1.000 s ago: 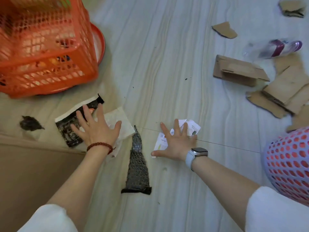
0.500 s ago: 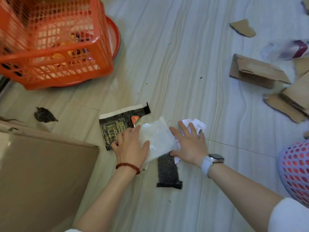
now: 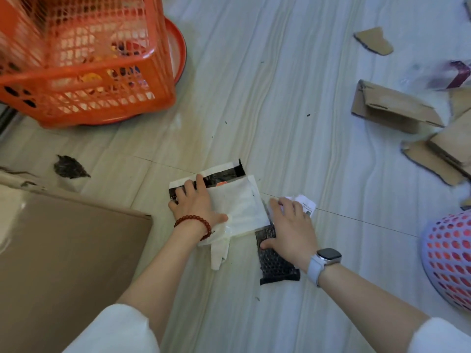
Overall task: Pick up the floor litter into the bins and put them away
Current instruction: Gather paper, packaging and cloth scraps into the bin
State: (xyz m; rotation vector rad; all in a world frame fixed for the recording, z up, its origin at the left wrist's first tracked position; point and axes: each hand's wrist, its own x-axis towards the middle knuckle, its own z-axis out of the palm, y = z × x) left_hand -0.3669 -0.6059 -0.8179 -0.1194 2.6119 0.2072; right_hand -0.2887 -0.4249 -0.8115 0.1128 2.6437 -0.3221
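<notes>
On the floor (image 3: 267, 85), the mesh basket (image 3: 84, 59) stands far left; cardboard scraps (image 3: 397, 108) lie far right. Between them a plastic bag (image 3: 239, 202) overlies a printed mailer (image 3: 221, 174), bubble wrap (image 3: 275, 266) just right, beside paper slips (image 3: 307, 203)

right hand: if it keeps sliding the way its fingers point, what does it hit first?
The right hand points up-left, already over the white paper slips. The white plastic bag lies beside its fingertips, so probably that first; overlap is hard to judge.
</notes>
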